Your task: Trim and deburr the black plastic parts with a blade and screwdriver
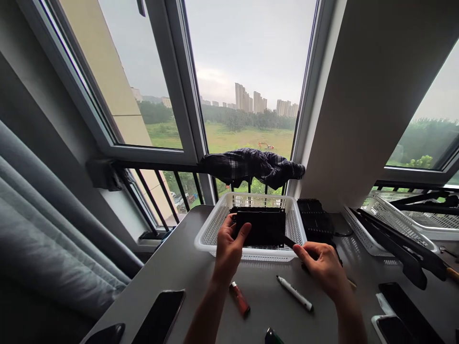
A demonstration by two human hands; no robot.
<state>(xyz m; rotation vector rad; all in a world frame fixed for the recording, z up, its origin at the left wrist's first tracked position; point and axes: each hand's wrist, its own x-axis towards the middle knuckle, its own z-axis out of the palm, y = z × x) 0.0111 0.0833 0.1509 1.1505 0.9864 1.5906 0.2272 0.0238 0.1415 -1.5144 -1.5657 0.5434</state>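
My left hand (pixel 231 241) grips the left edge of a flat black rectangular panel (pixel 261 228), thumb on its near face. The panel is tilted up over a white perforated plastic basket (pixel 206 241). At the panel's lower right corner, my right hand (pixel 320 260) pinches a thin dark strip (pixel 289 242). Whether the strip is joined to the panel or only touches it, I cannot tell. Other dark parts in the basket are mostly hidden behind the panel. A white marker (pixel 294 293) and a red lighter (pixel 239 299) lie on the grey table between my forearms.
Black ribbed parts (pixel 313 217) sit right of the basket. Farther right, long black pieces (pixel 398 243) lean across another white basket (pixel 373 246). Phones (pixel 159 315) lie near the front. A plaid cloth (pixel 251 166) hangs on the window railing (pixel 161 167) behind the table.
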